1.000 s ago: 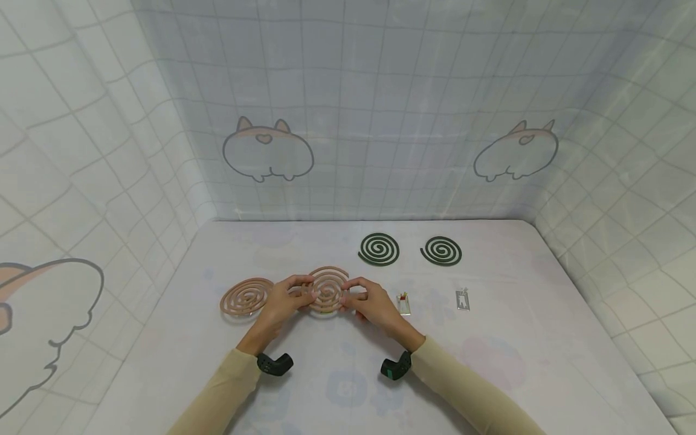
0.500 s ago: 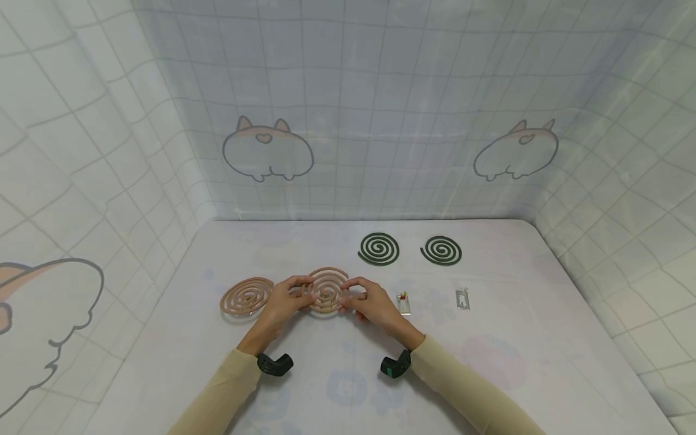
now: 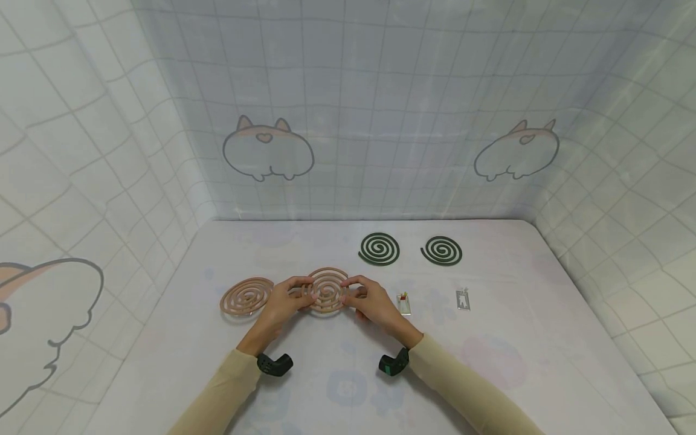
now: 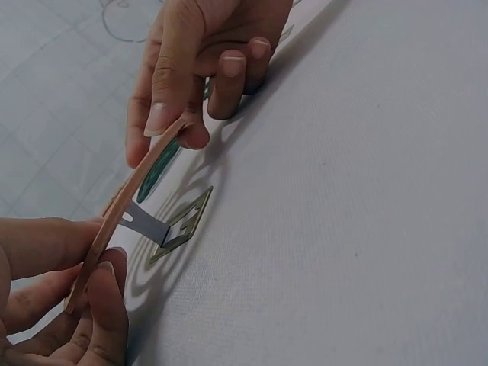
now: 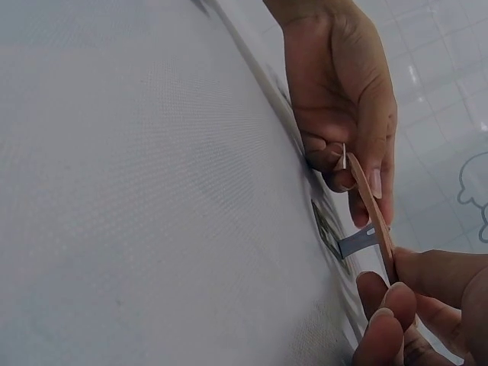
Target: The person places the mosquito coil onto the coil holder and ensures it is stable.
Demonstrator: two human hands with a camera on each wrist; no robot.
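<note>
A brown mosquito coil [image 3: 327, 293] is held level between both hands in front of the person. My left hand [image 3: 283, 300] pinches its left edge with the thumb on one face and curled fingers on the other. At the opposite edge, the thumb and fingers of my right hand [image 3: 375, 302] pinch it too. Beneath the coil, a flat metal stand [image 4: 180, 226] lies on the table, its upright tongue [image 4: 143, 221] reaching the coil near its middle. The right wrist view shows the same tongue [image 5: 358, 242] against the coil [image 5: 374, 206] from the other side.
A second brown coil [image 3: 247, 297] sits raised just left of my left hand. Two green coils [image 3: 379, 249] lie farther back on the table. To the right are a metal stand with a red and yellow tip [image 3: 403, 304] and a plain metal stand [image 3: 463, 299].
Both hands keep almost the same place on the coil. The coil has shifted very slightly between them, and the right wrist has moved a little to the left.
</note>
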